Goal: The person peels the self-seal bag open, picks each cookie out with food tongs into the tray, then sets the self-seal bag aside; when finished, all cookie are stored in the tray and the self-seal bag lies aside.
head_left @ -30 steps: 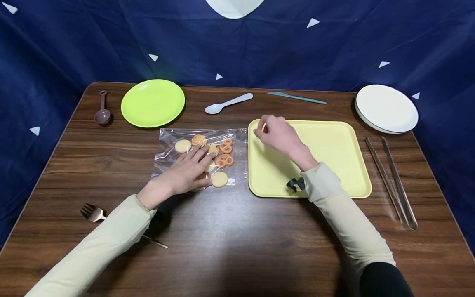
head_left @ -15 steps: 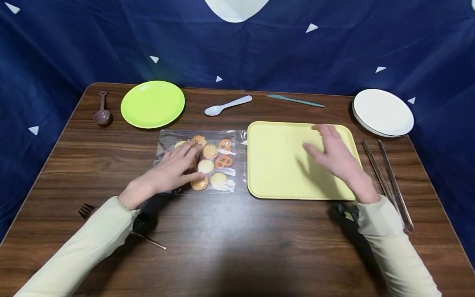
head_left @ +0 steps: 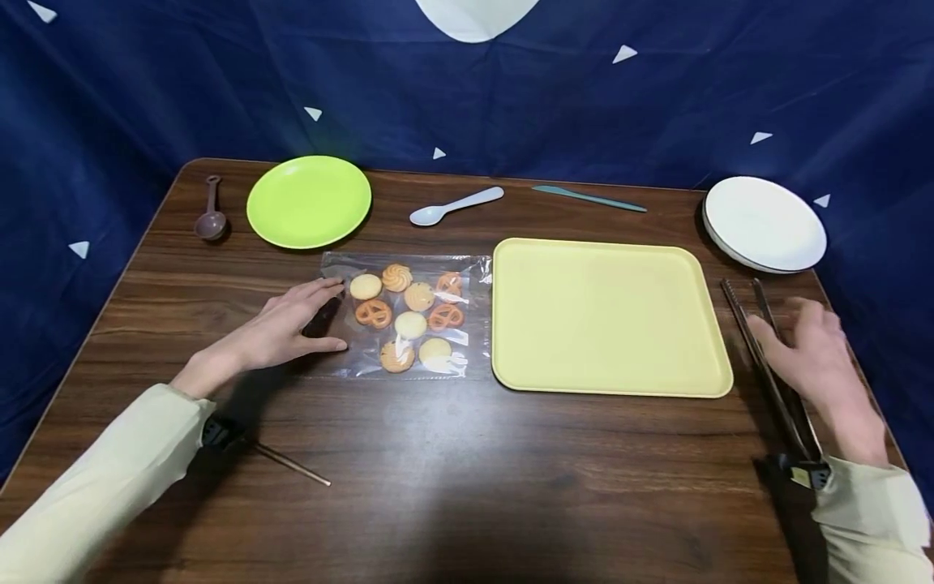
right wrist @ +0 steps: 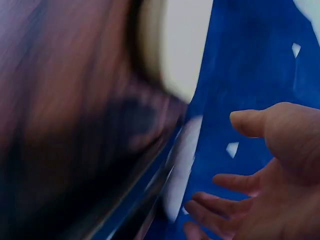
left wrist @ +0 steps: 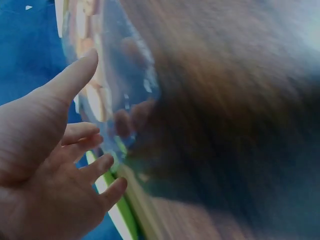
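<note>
At the left edge of a clear plastic bag [head_left: 478, 324] my left hand [head_left: 280, 328] hovers with thumb and fingers spread, holding nothing. Inside the bag, several round cookies [head_left: 411, 325] and pretzels [head_left: 446, 316] lie flat. In the left wrist view the bag [left wrist: 122, 70] stretches out past the thumb. Over on the right, my right hand [head_left: 817, 357], blurred, is above the metal tongs [head_left: 746, 331], fingers loosely bent and apart from the thumb. Hand and wrist overlap part of the tongs. The right wrist view shows nothing between those fingers [right wrist: 225, 182].
A yellow tray [head_left: 613, 320] lies between bag and tongs. Along the back are a measuring spoon [head_left: 211, 225], green plate [head_left: 310, 203], pale spoon [head_left: 456, 206], teal knife [head_left: 589, 199] and white dishes [head_left: 764, 223]. My left arm partly hides a fork [head_left: 292, 465].
My right hand has moved from the tray's left end across to the tongs. My left hand has drawn back left off the cookies to the bag's edge.
</note>
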Demonstrator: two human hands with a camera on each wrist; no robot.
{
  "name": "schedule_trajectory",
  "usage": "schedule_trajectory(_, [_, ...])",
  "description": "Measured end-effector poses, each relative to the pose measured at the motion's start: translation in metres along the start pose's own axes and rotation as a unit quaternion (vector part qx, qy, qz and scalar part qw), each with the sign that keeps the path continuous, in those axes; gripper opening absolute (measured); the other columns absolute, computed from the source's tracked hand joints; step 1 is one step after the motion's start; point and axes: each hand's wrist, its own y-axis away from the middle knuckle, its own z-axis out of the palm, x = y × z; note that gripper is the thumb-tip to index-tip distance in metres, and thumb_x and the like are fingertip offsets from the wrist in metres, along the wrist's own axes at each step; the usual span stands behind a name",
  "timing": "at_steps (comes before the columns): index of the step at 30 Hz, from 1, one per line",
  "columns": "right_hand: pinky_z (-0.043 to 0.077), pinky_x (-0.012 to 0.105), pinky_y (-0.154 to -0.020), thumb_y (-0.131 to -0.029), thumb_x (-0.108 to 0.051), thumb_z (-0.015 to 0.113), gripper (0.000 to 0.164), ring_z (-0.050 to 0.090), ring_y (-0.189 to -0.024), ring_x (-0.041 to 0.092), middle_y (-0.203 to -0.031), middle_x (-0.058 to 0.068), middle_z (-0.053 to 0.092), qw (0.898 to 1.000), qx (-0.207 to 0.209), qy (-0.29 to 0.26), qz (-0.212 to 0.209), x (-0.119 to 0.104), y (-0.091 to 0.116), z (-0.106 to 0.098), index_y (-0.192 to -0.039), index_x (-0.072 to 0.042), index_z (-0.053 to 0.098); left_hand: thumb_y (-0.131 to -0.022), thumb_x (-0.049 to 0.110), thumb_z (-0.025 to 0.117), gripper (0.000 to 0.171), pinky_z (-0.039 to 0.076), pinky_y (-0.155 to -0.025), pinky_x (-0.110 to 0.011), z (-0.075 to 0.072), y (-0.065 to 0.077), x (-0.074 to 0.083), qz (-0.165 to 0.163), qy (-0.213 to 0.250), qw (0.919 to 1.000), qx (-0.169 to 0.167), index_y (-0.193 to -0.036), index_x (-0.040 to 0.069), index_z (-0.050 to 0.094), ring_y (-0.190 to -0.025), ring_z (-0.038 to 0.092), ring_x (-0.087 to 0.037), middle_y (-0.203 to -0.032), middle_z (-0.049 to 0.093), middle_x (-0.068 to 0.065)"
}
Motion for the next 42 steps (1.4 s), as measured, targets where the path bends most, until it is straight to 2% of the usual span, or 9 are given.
schedule_trajectory(5, [0.024, 0.069, -0.082, -0.094, -0.051, 0.043, 0.093, 0.020, -0.105, 0.068, -0.116, 0.056, 0.015, 0.991, -0.072, 0.065, 0.091, 0.029, 0.007, -0.006, -0.127, 0.029, 0.007, -0.083, 0.036, 0.071, 0.079, 0.021, -0.093, -0.068, 0.003, 0.001, -0.003, -0.014, -0.009, 0.9998, -0.007, -0.141, -0.004, 0.034, -0.131, 0.024, -0.045, -0.145, 0.030, -0.024])
schedule_trajectory(10, [0.029, 0.067, -0.081, -0.089, -0.058, 0.048, 0.101, 0.026, -0.101, 0.066, -0.110, 0.059, 0.019, 0.982, -0.114, 0.097, 0.113, 0.042, 0.014, -0.005, -0.115, 0.033, 0.012, -0.082, 0.037, 0.072, 0.079, 0.019, -0.091, -0.071, 0.006, 0.001, -0.006, -0.019, 0.000, 0.9998, 0.005, -0.141, -0.002, 0.037, -0.131, 0.024, -0.045, -0.146, 0.031, -0.022])
schedule_trajectory(12, [0.035, 0.062, -0.073, -0.087, -0.058, 0.052, 0.089, 0.038, -0.090, 0.060, -0.096, 0.051, 0.034, 0.983, -0.114, 0.107, 0.098, 0.043, 0.015, -0.004, -0.099, 0.027, 0.028, -0.081, 0.037, 0.073, 0.079, 0.020, -0.090, -0.071, 0.006, 0.002, -0.007, -0.013, 0.003, 0.9998, 0.014, -0.140, -0.001, 0.039, -0.130, 0.025, -0.045, -0.145, 0.032, -0.021])
schedule_trajectory(17, [0.041, 0.045, -0.060, -0.087, -0.057, 0.055, 0.067, 0.050, -0.068, 0.039, -0.074, 0.023, 0.046, 0.978, -0.159, 0.117, 0.067, 0.042, 0.014, -0.006, -0.081, 0.008, 0.042, -0.080, 0.036, 0.074, 0.075, 0.023, -0.087, -0.067, 0.007, 0.001, -0.010, -0.001, 0.011, 0.9995, 0.029, -0.137, -0.001, 0.044, -0.128, 0.028, -0.045, -0.145, 0.034, -0.020])
schedule_trajectory(20, [0.042, 0.043, -0.058, -0.089, -0.055, 0.051, 0.063, 0.050, -0.067, 0.036, -0.072, 0.019, 0.048, 0.974, -0.182, 0.118, 0.069, 0.039, 0.013, -0.008, -0.084, 0.007, 0.042, -0.080, 0.035, 0.074, 0.071, 0.024, -0.085, -0.066, 0.008, 0.001, -0.010, 0.002, 0.014, 0.9991, 0.041, -0.135, -0.001, 0.047, -0.127, 0.029, -0.046, -0.143, 0.036, -0.020])
schedule_trajectory(27, [0.042, 0.049, -0.061, -0.095, -0.048, 0.045, 0.063, 0.051, -0.076, 0.048, -0.081, 0.033, 0.051, 0.976, -0.175, 0.109, 0.063, 0.038, 0.012, -0.008, -0.094, 0.015, 0.044, -0.081, 0.024, 0.075, 0.053, 0.027, -0.082, -0.061, 0.011, -0.001, -0.012, 0.012, 0.021, 0.9965, 0.080, -0.127, 0.003, 0.057, -0.123, 0.035, -0.045, -0.138, 0.044, -0.020])
schedule_trajectory(33, [0.041, 0.049, -0.061, -0.096, -0.046, 0.041, 0.061, 0.050, -0.076, 0.050, -0.083, 0.035, 0.048, 0.980, -0.158, 0.095, 0.076, 0.039, 0.014, -0.008, -0.093, 0.014, 0.040, -0.081, 0.021, 0.074, 0.038, 0.027, -0.084, -0.062, 0.012, -0.004, -0.013, 0.027, 0.038, 0.9927, 0.111, -0.115, 0.004, 0.066, -0.119, 0.040, -0.044, -0.133, 0.050, -0.019])
schedule_trajectory(38, [0.039, 0.048, -0.062, -0.096, -0.046, 0.041, 0.059, 0.048, -0.078, 0.048, -0.084, 0.032, 0.049, 0.984, -0.143, 0.086, 0.071, 0.038, 0.016, -0.011, -0.096, 0.013, 0.041, -0.079, 0.013, 0.075, 0.031, 0.030, -0.088, -0.061, 0.013, -0.004, -0.013, 0.036, 0.051, 0.9890, 0.134, -0.108, 0.003, 0.070, -0.117, 0.043, -0.043, -0.129, 0.053, -0.019])
schedule_trajectory(42, [0.037, 0.041, -0.059, -0.097, -0.046, 0.042, 0.058, 0.046, -0.073, 0.039, -0.080, 0.022, 0.046, 0.984, -0.147, 0.076, 0.073, 0.037, 0.020, -0.012, -0.097, 0.011, 0.040, -0.079, 0.017, 0.077, 0.043, 0.029, -0.088, -0.060, 0.014, -0.004, -0.015, 0.015, 0.043, 0.9923, 0.115, -0.117, 0.003, 0.065, -0.120, 0.040, -0.041, -0.132, 0.051, -0.018])
